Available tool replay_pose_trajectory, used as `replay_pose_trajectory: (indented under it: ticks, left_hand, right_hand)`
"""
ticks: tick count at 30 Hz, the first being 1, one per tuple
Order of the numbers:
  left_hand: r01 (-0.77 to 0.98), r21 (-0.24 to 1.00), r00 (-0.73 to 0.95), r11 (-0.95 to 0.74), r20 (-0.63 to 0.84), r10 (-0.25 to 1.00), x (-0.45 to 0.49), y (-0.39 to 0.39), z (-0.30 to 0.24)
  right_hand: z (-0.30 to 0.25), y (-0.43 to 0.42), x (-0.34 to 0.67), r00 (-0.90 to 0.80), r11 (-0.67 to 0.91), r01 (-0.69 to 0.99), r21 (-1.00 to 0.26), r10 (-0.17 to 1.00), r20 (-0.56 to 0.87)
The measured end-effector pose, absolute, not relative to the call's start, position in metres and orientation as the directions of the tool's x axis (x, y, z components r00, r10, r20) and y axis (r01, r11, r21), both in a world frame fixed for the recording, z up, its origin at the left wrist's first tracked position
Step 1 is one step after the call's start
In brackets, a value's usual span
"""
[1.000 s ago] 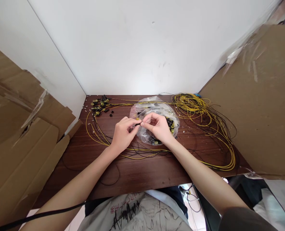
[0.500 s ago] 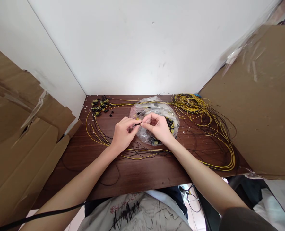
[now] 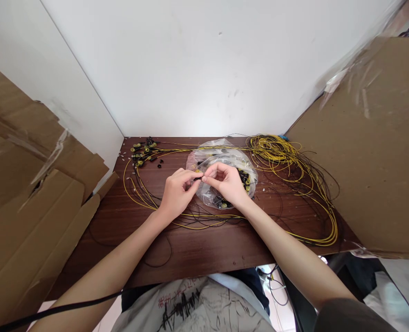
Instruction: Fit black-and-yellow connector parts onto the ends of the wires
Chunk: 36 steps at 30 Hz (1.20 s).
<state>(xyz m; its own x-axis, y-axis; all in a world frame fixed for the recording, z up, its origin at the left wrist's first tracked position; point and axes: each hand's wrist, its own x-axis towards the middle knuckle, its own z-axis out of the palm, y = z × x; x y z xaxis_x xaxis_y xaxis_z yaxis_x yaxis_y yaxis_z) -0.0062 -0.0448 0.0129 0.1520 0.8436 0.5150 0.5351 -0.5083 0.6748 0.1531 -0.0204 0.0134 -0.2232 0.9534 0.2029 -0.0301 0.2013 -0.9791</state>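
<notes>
Head view: the left hand [image 3: 178,192] and right hand [image 3: 227,183] meet fingertip to fingertip above the counter [image 3: 204,244], both pinched on one small black connector [image 3: 198,178] between them. Just under and beyond the right hand lies a clear plastic bag [image 3: 221,159] of black and yellow parts. Yellow wires [image 3: 287,157] coil well off to that hand's right; finished connector ends [image 3: 143,152] lie beyond the left hand.

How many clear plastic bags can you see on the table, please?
1. The clear plastic bag lies at the middle of the table, just behind the left hand and right hand; no other shows, though the hands hide part of it.
</notes>
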Motion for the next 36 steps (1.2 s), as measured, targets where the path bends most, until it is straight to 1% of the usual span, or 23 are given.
replay_pose_trajectory:
  ticks: [36]
  left_hand:
    - [0.544, 0.662, 0.163, -0.516, 0.52, 0.838, -0.0063, -0.0454, 0.0147]
  right_hand:
    - [0.0116, -0.0209, 0.1526, -0.251, 0.211, 0.011, -0.977, 0.947, 0.202]
